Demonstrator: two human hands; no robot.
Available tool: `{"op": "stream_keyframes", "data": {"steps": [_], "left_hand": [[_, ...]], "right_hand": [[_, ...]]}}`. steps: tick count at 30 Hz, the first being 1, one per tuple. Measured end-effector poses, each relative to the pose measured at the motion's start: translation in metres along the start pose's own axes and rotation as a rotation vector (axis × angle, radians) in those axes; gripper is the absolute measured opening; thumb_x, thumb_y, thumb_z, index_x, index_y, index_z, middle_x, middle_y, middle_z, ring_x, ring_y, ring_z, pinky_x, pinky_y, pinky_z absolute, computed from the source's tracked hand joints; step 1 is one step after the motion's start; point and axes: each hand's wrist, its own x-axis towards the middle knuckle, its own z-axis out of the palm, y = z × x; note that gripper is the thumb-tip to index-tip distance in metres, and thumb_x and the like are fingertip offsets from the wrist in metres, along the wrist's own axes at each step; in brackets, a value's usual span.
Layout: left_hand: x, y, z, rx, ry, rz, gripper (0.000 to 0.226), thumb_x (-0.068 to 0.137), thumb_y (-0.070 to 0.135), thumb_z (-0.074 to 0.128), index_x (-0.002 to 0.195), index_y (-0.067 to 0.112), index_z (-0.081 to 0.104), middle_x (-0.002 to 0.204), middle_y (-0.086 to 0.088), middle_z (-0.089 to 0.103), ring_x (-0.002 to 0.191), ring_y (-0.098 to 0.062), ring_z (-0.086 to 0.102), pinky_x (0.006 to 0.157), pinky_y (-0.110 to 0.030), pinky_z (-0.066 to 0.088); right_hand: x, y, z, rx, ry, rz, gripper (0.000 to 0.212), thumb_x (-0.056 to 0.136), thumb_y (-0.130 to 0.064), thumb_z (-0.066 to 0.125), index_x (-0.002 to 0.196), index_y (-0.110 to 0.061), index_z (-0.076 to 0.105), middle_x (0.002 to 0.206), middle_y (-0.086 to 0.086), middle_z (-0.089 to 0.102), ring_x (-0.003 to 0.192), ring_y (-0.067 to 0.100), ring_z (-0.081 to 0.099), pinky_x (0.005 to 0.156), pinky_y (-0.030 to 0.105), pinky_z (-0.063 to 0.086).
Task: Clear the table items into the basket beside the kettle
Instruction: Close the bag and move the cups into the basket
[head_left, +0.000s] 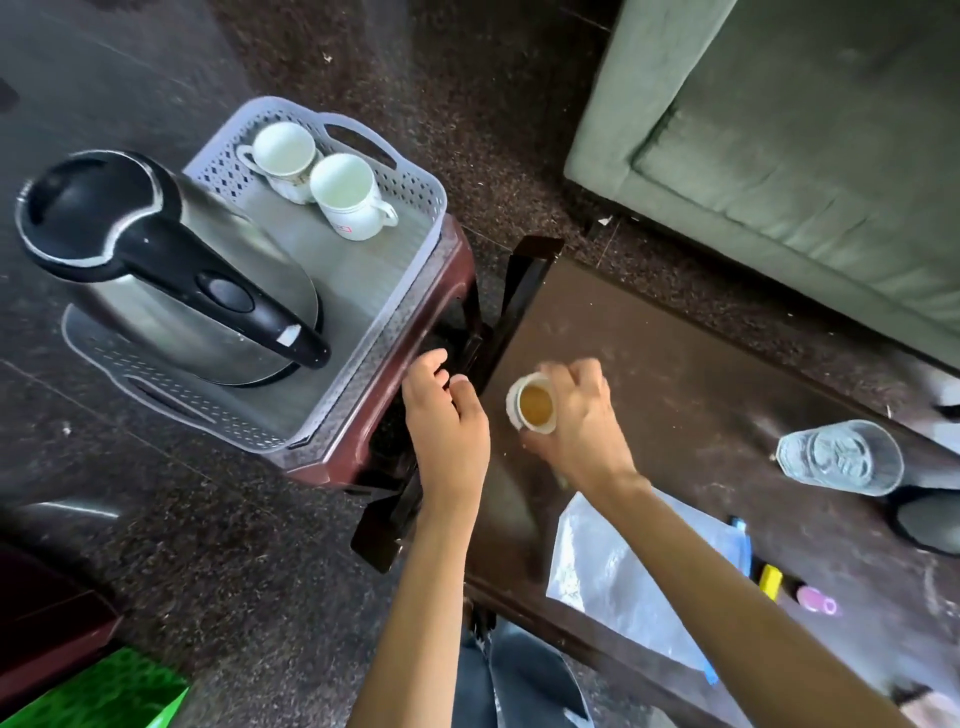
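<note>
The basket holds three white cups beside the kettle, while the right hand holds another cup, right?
Not three: the head view shows two white cups in the basket beside the kettle. The right hand does hold another cup.

Small white cup, brown liquid inside

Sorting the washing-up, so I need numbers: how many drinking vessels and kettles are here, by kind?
white cups: 3 (two in the basket, one with brown liquid held by the right hand)
glass tumbler: 1, on the table
kettle: 1
Total: 5
</note>
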Motion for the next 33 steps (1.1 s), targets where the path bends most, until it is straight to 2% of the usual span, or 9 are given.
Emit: {"op": "stream_keyframes", "data": {"steps": [6, 9, 12, 14, 17, 19, 22, 28, 33], "left_hand": [[0.048, 0.036, -0.02, -0.052, 0.167, 0.068, 0.03, 0.093, 0.001, 0.042, 0.121, 0.001, 0.05, 0.122, -0.012, 0.055, 0.104, -0.014, 0.054, 0.086, -0.008, 0.038], [0.069, 0.051, -0.027, -0.066, 0.236, 0.077, 0.03, 0.091, -0.001, 0.04, 0.12, 0.0, 0.048, 0.118, -0.006, 0.049, 0.105, -0.02, 0.051, 0.085, -0.01, 0.036], [0.089, 0.055, -0.031, -0.079, 0.286, 0.041, 0.03, 0.092, -0.001, 0.039, 0.12, -0.001, 0.046, 0.119, -0.008, 0.046, 0.092, -0.004, 0.048, 0.075, 0.001, 0.031], [0.099, 0.055, -0.033, -0.102, 0.297, 0.008, 0.029, 0.092, -0.001, 0.039, 0.12, -0.001, 0.046, 0.12, -0.009, 0.046, 0.084, 0.001, 0.044, 0.076, -0.005, 0.031], [0.112, 0.051, -0.033, -0.099, 0.294, -0.036, 0.03, 0.091, -0.002, 0.039, 0.12, -0.005, 0.045, 0.123, -0.015, 0.047, 0.104, -0.012, 0.045, 0.084, -0.011, 0.03], [0.118, 0.048, -0.032, -0.081, 0.302, -0.06, 0.03, 0.09, -0.002, 0.039, 0.12, -0.006, 0.045, 0.127, -0.02, 0.048, 0.113, -0.022, 0.047, 0.083, -0.009, 0.029], [0.126, 0.044, -0.03, -0.076, 0.289, -0.107, 0.032, 0.091, -0.002, 0.038, 0.122, -0.007, 0.044, 0.13, -0.019, 0.046, 0.107, -0.015, 0.045, 0.075, 0.002, 0.028], [0.142, 0.033, -0.026, -0.062, 0.269, -0.164, 0.037, 0.09, 0.0, 0.039, 0.125, -0.009, 0.043, 0.131, -0.025, 0.047, 0.122, -0.032, 0.045, 0.087, -0.013, 0.028], [0.142, 0.031, -0.02, -0.034, 0.23, -0.166, 0.037, 0.091, 0.001, 0.038, 0.126, -0.007, 0.042, 0.132, -0.022, 0.046, 0.123, -0.03, 0.044, 0.087, -0.013, 0.027]], "right_hand": [[0.076, -0.077, -0.054, 0.202, 0.254, -0.217, 0.059, 0.061, -0.019, 0.083, 0.111, -0.004, 0.058, 0.105, 0.015, 0.056, 0.099, 0.033, 0.051, 0.089, 0.042, 0.047], [0.116, -0.114, -0.066, 0.22, 0.184, -0.259, 0.068, 0.06, -0.019, 0.084, 0.119, -0.005, 0.052, 0.113, 0.013, 0.053, 0.105, 0.027, 0.05, 0.09, 0.025, 0.04], [0.147, -0.146, -0.069, 0.172, 0.068, -0.338, 0.073, 0.061, -0.016, 0.085, 0.124, -0.008, 0.049, 0.121, 0.012, 0.049, 0.109, 0.023, 0.05, 0.083, 0.015, 0.032], [0.159, -0.162, -0.067, 0.132, -0.016, -0.378, 0.074, 0.062, -0.013, 0.085, 0.127, -0.009, 0.049, 0.124, 0.013, 0.046, 0.108, 0.024, 0.053, 0.086, 0.016, 0.034], [0.174, -0.176, -0.055, 0.021, -0.122, -0.385, 0.079, 0.064, -0.014, 0.086, 0.134, -0.014, 0.047, 0.129, 0.015, 0.041, 0.108, 0.025, 0.056, 0.097, 0.025, 0.042], [0.182, -0.177, -0.042, -0.052, -0.171, -0.369, 0.079, 0.066, -0.016, 0.085, 0.136, -0.015, 0.046, 0.131, 0.016, 0.04, 0.11, 0.026, 0.056, 0.098, 0.03, 0.044], [0.191, -0.172, -0.022, -0.149, -0.197, -0.363, 0.079, 0.065, -0.018, 0.086, 0.133, -0.015, 0.046, 0.13, 0.015, 0.04, 0.112, 0.028, 0.054, 0.097, 0.033, 0.046], [0.198, -0.158, -0.006, -0.203, -0.119, -0.37, 0.071, 0.069, 0.001, 0.077, 0.128, -0.011, 0.039, 0.131, 0.013, 0.041, 0.117, 0.034, 0.05, 0.09, 0.043, 0.051], [0.205, -0.154, -0.007, -0.271, -0.019, -0.29, 0.074, 0.072, -0.009, 0.08, 0.128, -0.008, 0.032, 0.133, 0.013, 0.043, 0.121, 0.029, 0.049, 0.092, 0.036, 0.046]]}}
